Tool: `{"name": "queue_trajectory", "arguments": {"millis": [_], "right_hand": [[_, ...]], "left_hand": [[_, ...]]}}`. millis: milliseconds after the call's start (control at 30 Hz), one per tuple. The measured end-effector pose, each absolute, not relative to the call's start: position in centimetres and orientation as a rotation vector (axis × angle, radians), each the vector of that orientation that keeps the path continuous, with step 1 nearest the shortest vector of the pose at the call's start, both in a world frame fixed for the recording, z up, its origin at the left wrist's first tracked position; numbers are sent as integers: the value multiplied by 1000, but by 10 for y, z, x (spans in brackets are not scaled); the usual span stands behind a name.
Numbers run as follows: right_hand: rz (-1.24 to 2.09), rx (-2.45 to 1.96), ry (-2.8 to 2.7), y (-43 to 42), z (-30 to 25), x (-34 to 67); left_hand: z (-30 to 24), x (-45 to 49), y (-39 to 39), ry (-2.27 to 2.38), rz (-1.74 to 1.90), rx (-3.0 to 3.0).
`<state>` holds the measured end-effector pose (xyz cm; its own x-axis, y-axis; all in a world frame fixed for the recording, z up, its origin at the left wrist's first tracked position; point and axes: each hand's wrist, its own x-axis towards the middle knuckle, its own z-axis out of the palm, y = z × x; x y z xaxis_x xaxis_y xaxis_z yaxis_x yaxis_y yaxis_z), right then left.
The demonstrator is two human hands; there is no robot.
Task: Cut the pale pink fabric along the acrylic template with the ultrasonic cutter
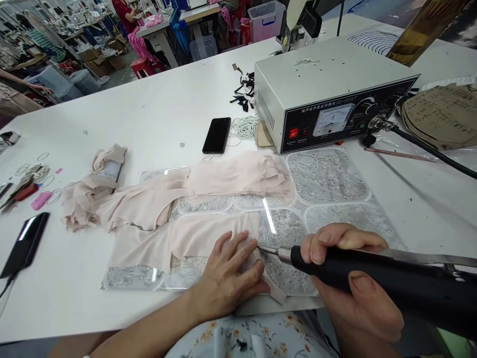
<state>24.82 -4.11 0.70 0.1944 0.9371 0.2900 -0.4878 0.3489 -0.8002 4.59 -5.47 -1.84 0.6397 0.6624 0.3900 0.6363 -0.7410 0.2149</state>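
Note:
In the head view my right hand [346, 278] is wrapped round the thick black handle of an ultrasonic welding handpiece [410, 281]. Its thin metal tip points left and reaches the edge of a pale pink cloth strip [212, 231], close to my left fingertips. My left hand [233, 273] lies on this strip with its fingers stretched out and holds nothing. Underneath is a patterned template board [283, 228] with rounded panels. Further pale pink strips [238, 174] are piled along its back edge, and a bunched heap of the same cloth [89, 194] sits to the left.
The welder's control box [335, 94] stands at the back right, its black cable [436, 149] running along the right. A phone [216, 135] and white elastic loops [245, 128] lie before it. Another phone [26, 243] and scissors [22, 193] are at left. Co-workers are in the background.

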Motion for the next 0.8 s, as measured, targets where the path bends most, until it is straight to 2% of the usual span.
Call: {"name": "queue_trajectory", "arguments": {"millis": [800], "right_hand": [[1104,-664,-899,-43,7,253]], "left_hand": [[-16,46,-55,1110,666,2803]]}}
